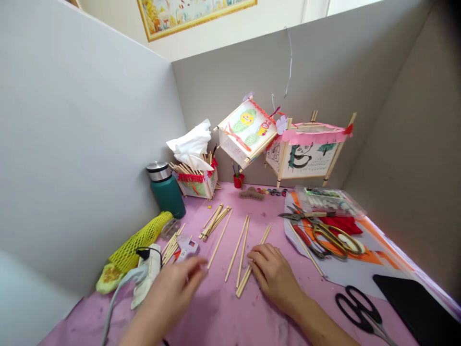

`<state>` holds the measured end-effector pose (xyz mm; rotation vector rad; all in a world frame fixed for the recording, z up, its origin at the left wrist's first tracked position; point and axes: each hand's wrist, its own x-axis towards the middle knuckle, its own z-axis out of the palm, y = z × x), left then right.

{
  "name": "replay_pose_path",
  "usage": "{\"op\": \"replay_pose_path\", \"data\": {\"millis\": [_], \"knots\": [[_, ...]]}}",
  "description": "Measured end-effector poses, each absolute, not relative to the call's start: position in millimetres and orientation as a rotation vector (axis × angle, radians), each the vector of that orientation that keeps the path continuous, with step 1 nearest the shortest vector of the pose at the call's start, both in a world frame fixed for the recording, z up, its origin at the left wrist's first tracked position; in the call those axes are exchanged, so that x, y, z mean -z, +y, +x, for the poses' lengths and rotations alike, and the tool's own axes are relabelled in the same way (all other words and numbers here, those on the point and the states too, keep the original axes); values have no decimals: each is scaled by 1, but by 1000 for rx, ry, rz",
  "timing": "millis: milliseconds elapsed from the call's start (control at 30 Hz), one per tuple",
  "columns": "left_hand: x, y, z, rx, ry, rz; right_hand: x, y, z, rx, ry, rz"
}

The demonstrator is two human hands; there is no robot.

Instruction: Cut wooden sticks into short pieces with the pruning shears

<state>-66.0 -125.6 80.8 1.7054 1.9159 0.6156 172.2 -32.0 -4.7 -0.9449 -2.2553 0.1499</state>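
My left hand (169, 293) hovers, slightly blurred, over the pink table covering (223, 317), with its fingers toward a white glue gun (187, 247) and nothing visible in it. My right hand (273, 278) lies across a thin bundle of wooden sticks (248, 274), its fingers resting on them. Several loose sticks (237, 247) lie side by side between my hands. Further back are small bundles of sticks (214, 221), and more sticks (171, 247) lie near the glue gun.
Paper lanterns (306, 154) hang above the table before grey partition walls (86, 134). At right lie scissors (360, 312), tin snips (306, 216) and a plastic box (327, 202). At left stand a green flask (165, 192), a power strip (147, 274) and yellow foam netting (139, 247).
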Motion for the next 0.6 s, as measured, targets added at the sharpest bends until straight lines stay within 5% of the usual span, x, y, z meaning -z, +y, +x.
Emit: {"op": "replay_pose_path", "data": {"millis": [233,600], "knots": [[-87,10,-46,-209,2410,1931,12,-18,187,-139,-2075,-1257],[-51,74,-76,-94,2554,1625,18,-5,197,-210,-1750,-1339]]}}
